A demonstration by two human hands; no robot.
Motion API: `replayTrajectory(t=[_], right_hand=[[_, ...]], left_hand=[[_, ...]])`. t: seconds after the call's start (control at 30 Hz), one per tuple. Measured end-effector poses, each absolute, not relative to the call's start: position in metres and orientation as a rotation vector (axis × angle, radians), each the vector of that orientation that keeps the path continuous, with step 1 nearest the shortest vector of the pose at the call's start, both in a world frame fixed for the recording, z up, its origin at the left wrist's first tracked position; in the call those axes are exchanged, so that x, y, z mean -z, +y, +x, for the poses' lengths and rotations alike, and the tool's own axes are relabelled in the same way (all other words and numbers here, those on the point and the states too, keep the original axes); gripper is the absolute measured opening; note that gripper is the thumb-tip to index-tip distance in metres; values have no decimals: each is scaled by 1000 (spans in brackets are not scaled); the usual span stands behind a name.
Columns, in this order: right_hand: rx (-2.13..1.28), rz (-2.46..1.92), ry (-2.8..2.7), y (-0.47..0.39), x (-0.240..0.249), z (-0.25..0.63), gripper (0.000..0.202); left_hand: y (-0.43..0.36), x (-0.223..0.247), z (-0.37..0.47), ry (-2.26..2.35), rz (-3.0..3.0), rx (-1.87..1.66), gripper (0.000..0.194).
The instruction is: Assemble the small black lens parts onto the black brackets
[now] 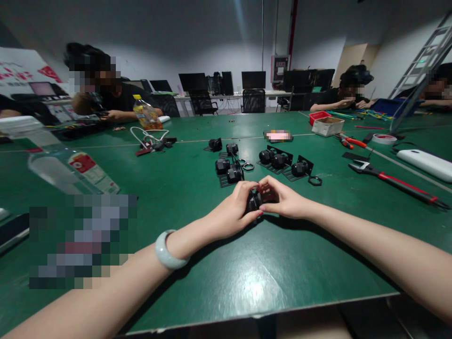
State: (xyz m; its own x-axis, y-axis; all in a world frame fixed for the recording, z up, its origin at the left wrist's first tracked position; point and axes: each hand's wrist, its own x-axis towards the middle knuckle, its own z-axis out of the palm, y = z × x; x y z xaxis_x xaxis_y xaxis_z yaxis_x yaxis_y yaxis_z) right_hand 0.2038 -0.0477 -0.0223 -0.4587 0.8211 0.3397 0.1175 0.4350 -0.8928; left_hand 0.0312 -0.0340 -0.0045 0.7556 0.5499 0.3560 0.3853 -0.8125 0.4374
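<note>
A pale bangle [172, 249] circles the wrist of the left hand [237, 210], whose forearm slants in from the lower left; its grip closes on a black fitting [253, 201], fingers bent over the top, thumb below. The fitting sits between the two hands, low over the green worktop [226, 263]. Fingers cover so much that I cannot tell which way it points or how its long axis runs; the visible part is dark and ridged. The right hand [282, 201] curls around its right side, grip narrow, thumb and fingertips on the fitting.
</note>
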Motion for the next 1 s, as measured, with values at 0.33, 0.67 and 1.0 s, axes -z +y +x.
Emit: replayTrajectory(t=[0.33, 0.67, 1.0], right_hand=[[-1080, -829, -1888, -45, 23, 206, 35], [-1064, -850, -1897, -42, 25, 208, 30], [-1027, -892, -1921, -41, 24, 208, 28]], left_hand=[[-35, 4, 31, 714, 2622, -683, 48], [-35, 3, 32, 733, 2614, -682, 49], [-35, 3, 31, 752, 2636, -657, 49]])
